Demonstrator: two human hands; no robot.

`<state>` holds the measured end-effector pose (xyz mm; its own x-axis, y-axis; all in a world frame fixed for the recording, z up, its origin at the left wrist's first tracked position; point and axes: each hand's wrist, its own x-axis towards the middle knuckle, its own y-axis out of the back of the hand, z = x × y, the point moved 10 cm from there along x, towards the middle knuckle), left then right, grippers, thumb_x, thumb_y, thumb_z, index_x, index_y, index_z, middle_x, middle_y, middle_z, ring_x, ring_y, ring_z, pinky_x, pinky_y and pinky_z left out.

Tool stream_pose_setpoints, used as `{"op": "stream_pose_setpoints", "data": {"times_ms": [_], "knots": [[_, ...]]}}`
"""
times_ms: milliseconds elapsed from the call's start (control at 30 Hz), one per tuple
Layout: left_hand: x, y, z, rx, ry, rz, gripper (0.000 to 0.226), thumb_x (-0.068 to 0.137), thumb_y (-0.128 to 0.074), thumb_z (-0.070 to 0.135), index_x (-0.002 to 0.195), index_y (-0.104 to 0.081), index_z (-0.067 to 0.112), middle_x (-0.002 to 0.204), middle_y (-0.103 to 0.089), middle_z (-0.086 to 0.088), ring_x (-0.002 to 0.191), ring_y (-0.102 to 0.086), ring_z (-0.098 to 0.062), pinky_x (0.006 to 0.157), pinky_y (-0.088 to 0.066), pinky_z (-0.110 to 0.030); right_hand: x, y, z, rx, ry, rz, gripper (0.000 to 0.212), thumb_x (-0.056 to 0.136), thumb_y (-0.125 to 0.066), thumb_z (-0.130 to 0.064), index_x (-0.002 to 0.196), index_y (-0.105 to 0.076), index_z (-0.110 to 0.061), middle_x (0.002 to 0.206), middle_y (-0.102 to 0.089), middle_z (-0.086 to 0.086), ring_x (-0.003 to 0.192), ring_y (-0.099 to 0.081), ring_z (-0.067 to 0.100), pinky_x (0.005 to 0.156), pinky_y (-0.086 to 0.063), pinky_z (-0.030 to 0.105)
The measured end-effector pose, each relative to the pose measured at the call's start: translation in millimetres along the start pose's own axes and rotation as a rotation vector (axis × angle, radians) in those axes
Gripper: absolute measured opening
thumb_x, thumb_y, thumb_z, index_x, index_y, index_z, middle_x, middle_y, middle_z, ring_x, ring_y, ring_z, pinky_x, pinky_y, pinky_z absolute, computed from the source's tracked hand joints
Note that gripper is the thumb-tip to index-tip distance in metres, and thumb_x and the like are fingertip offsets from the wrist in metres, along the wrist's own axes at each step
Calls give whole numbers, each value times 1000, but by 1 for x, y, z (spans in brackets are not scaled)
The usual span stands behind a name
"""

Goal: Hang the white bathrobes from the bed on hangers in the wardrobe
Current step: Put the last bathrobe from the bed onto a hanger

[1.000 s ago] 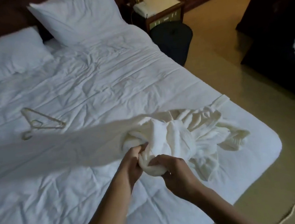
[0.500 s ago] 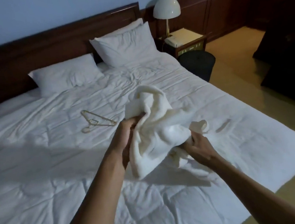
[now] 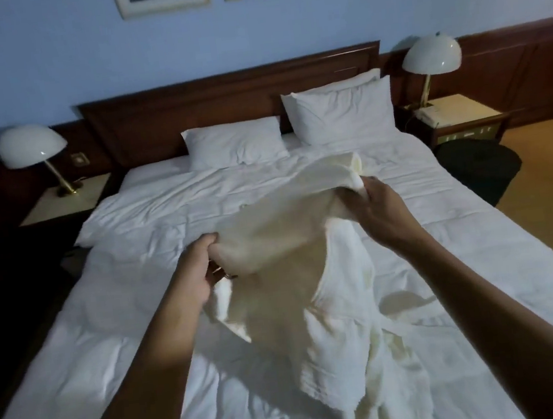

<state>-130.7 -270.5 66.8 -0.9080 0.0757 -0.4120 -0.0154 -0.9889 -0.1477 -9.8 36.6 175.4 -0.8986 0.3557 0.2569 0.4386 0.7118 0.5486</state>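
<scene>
My left hand [image 3: 196, 270] has its fingers curled into a fold of the white bathrobe [image 3: 293, 276], and my right hand [image 3: 376, 208] grips a bunched edge of it further toward the headboard [image 3: 221, 102]. Between the two hands the cloth is lifted and stretched. The rest of it hangs down and trails in a crumpled heap on the bed [image 3: 126, 233], from the middle toward the foot edge.

By my reckoning the task has barely begun. The robe is only being shaken open, it isn't on a hanger, and nothing has gone to the wardrobe.

I see no hanger or wardrobe from here. Something small and dark pokes out just under my left hand, too blurred to name. I can't tell collar from sleeve in the folds, or whether a second robe lies anywhere. The two pillows [image 3: 235, 143] are against the headboard.
</scene>
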Motion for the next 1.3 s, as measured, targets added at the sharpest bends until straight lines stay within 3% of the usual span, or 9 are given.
{"op": "stream_pose_setpoints", "data": {"times_ms": [167, 333, 467, 700, 800, 933, 1067, 1200, 1300], "knots": [[-11, -11, 11, 383, -229, 117, 60, 91, -73, 19, 145, -46, 20, 122, -59, -4, 104, -61, -20, 92, -50, -37, 27, -8, -36, 59, 70, -207, 9, 94, -55, -15, 92, -63, -11, 71, -69, 2, 53, -66, 19, 52, -54, 38], [-59, -135, -3, 785, -540, -446, 99, 74, -90, 41, 154, -31, 38, 147, -48, 15, 133, -48, -6, 101, -45, -26, 23, -20, -72, 159, 276, -443, 10, 94, -60, -8, 86, -62, -1, 62, -60, 7, 47, -54, 21, 49, -42, 34], [-42, -143, -71, 937, -415, -252, 60, 83, -80, 36, 138, -57, 30, 125, -70, 6, 106, -65, -9, 77, -46, -13, 47, 25, -75, 661, 172, -311, 14, 101, -56, -4, 103, -64, 8, 70, -60, 10, 53, -52, 16, 50, -45, 29], [-13, -91, -104, 853, -205, 87, 24, 96, -65, 39, 111, -71, 21, 100, -75, -6, 98, -70, -28, 74, -46, -31, 73, 55, 49, 525, -82, -150, 24, 97, -68, -30, 107, -70, -8, 86, -70, 8, 74, -68, 25, 73, -56, 39], [-12, -95, -79, 661, -183, 140, 33, 86, -71, 38, 110, -69, 16, 104, -73, -10, 96, -69, -31, 76, -47, -31, 69, 33, 119, 63, -212, -253, 88, 71, -82, -66, 135, -55, -12, 120, -69, 12, 106, -68, 29, 90, -52, 40], [-23, -134, -47, 205, -141, 1, 42, 71, -78, 25, 107, -68, 6, 99, -73, -22, 81, -73, -34, 65, -54, -35, -1, -47, 127, -164, -72, -597, 113, 74, -88, -51, 159, -24, -15, 157, -41, 7, 143, -42, 24, 115, -33, 29], [-47, -186, -22, 196, -180, -196, 39, 78, -76, 18, 117, -70, 13, 108, -75, -12, 102, -73, -28, 90, -56, -39, -46, -110, 106, 125, 22, -698, 69, 67, -80, -61, 130, -61, -39, 123, -70, -15, 116, -64, 5, 102, -52, 41], [-50, -159, -19, 194, -298, -233, 45, 83, -57, 3, 124, -69, 16, 119, -75, -6, 116, -69, -25, 100, -51, -37, -31, -92, 104, 473, -100, -534, 21, 86, -77, -31, 89, -77, -10, 90, -78, 0, 87, -74, 17, 80, -59, 39], [-44, -109, -46, 184, -318, -165, 41, 90, -49, 5, 123, -67, 23, 116, -75, 1, 109, -68, -24, 87, -55, -26, -16, -78, 99, 702, -232, -499, 18, 96, -69, -11, 81, -69, -3, 76, -61, 11, 74, -59, 22, 66, -48, 33]]}}
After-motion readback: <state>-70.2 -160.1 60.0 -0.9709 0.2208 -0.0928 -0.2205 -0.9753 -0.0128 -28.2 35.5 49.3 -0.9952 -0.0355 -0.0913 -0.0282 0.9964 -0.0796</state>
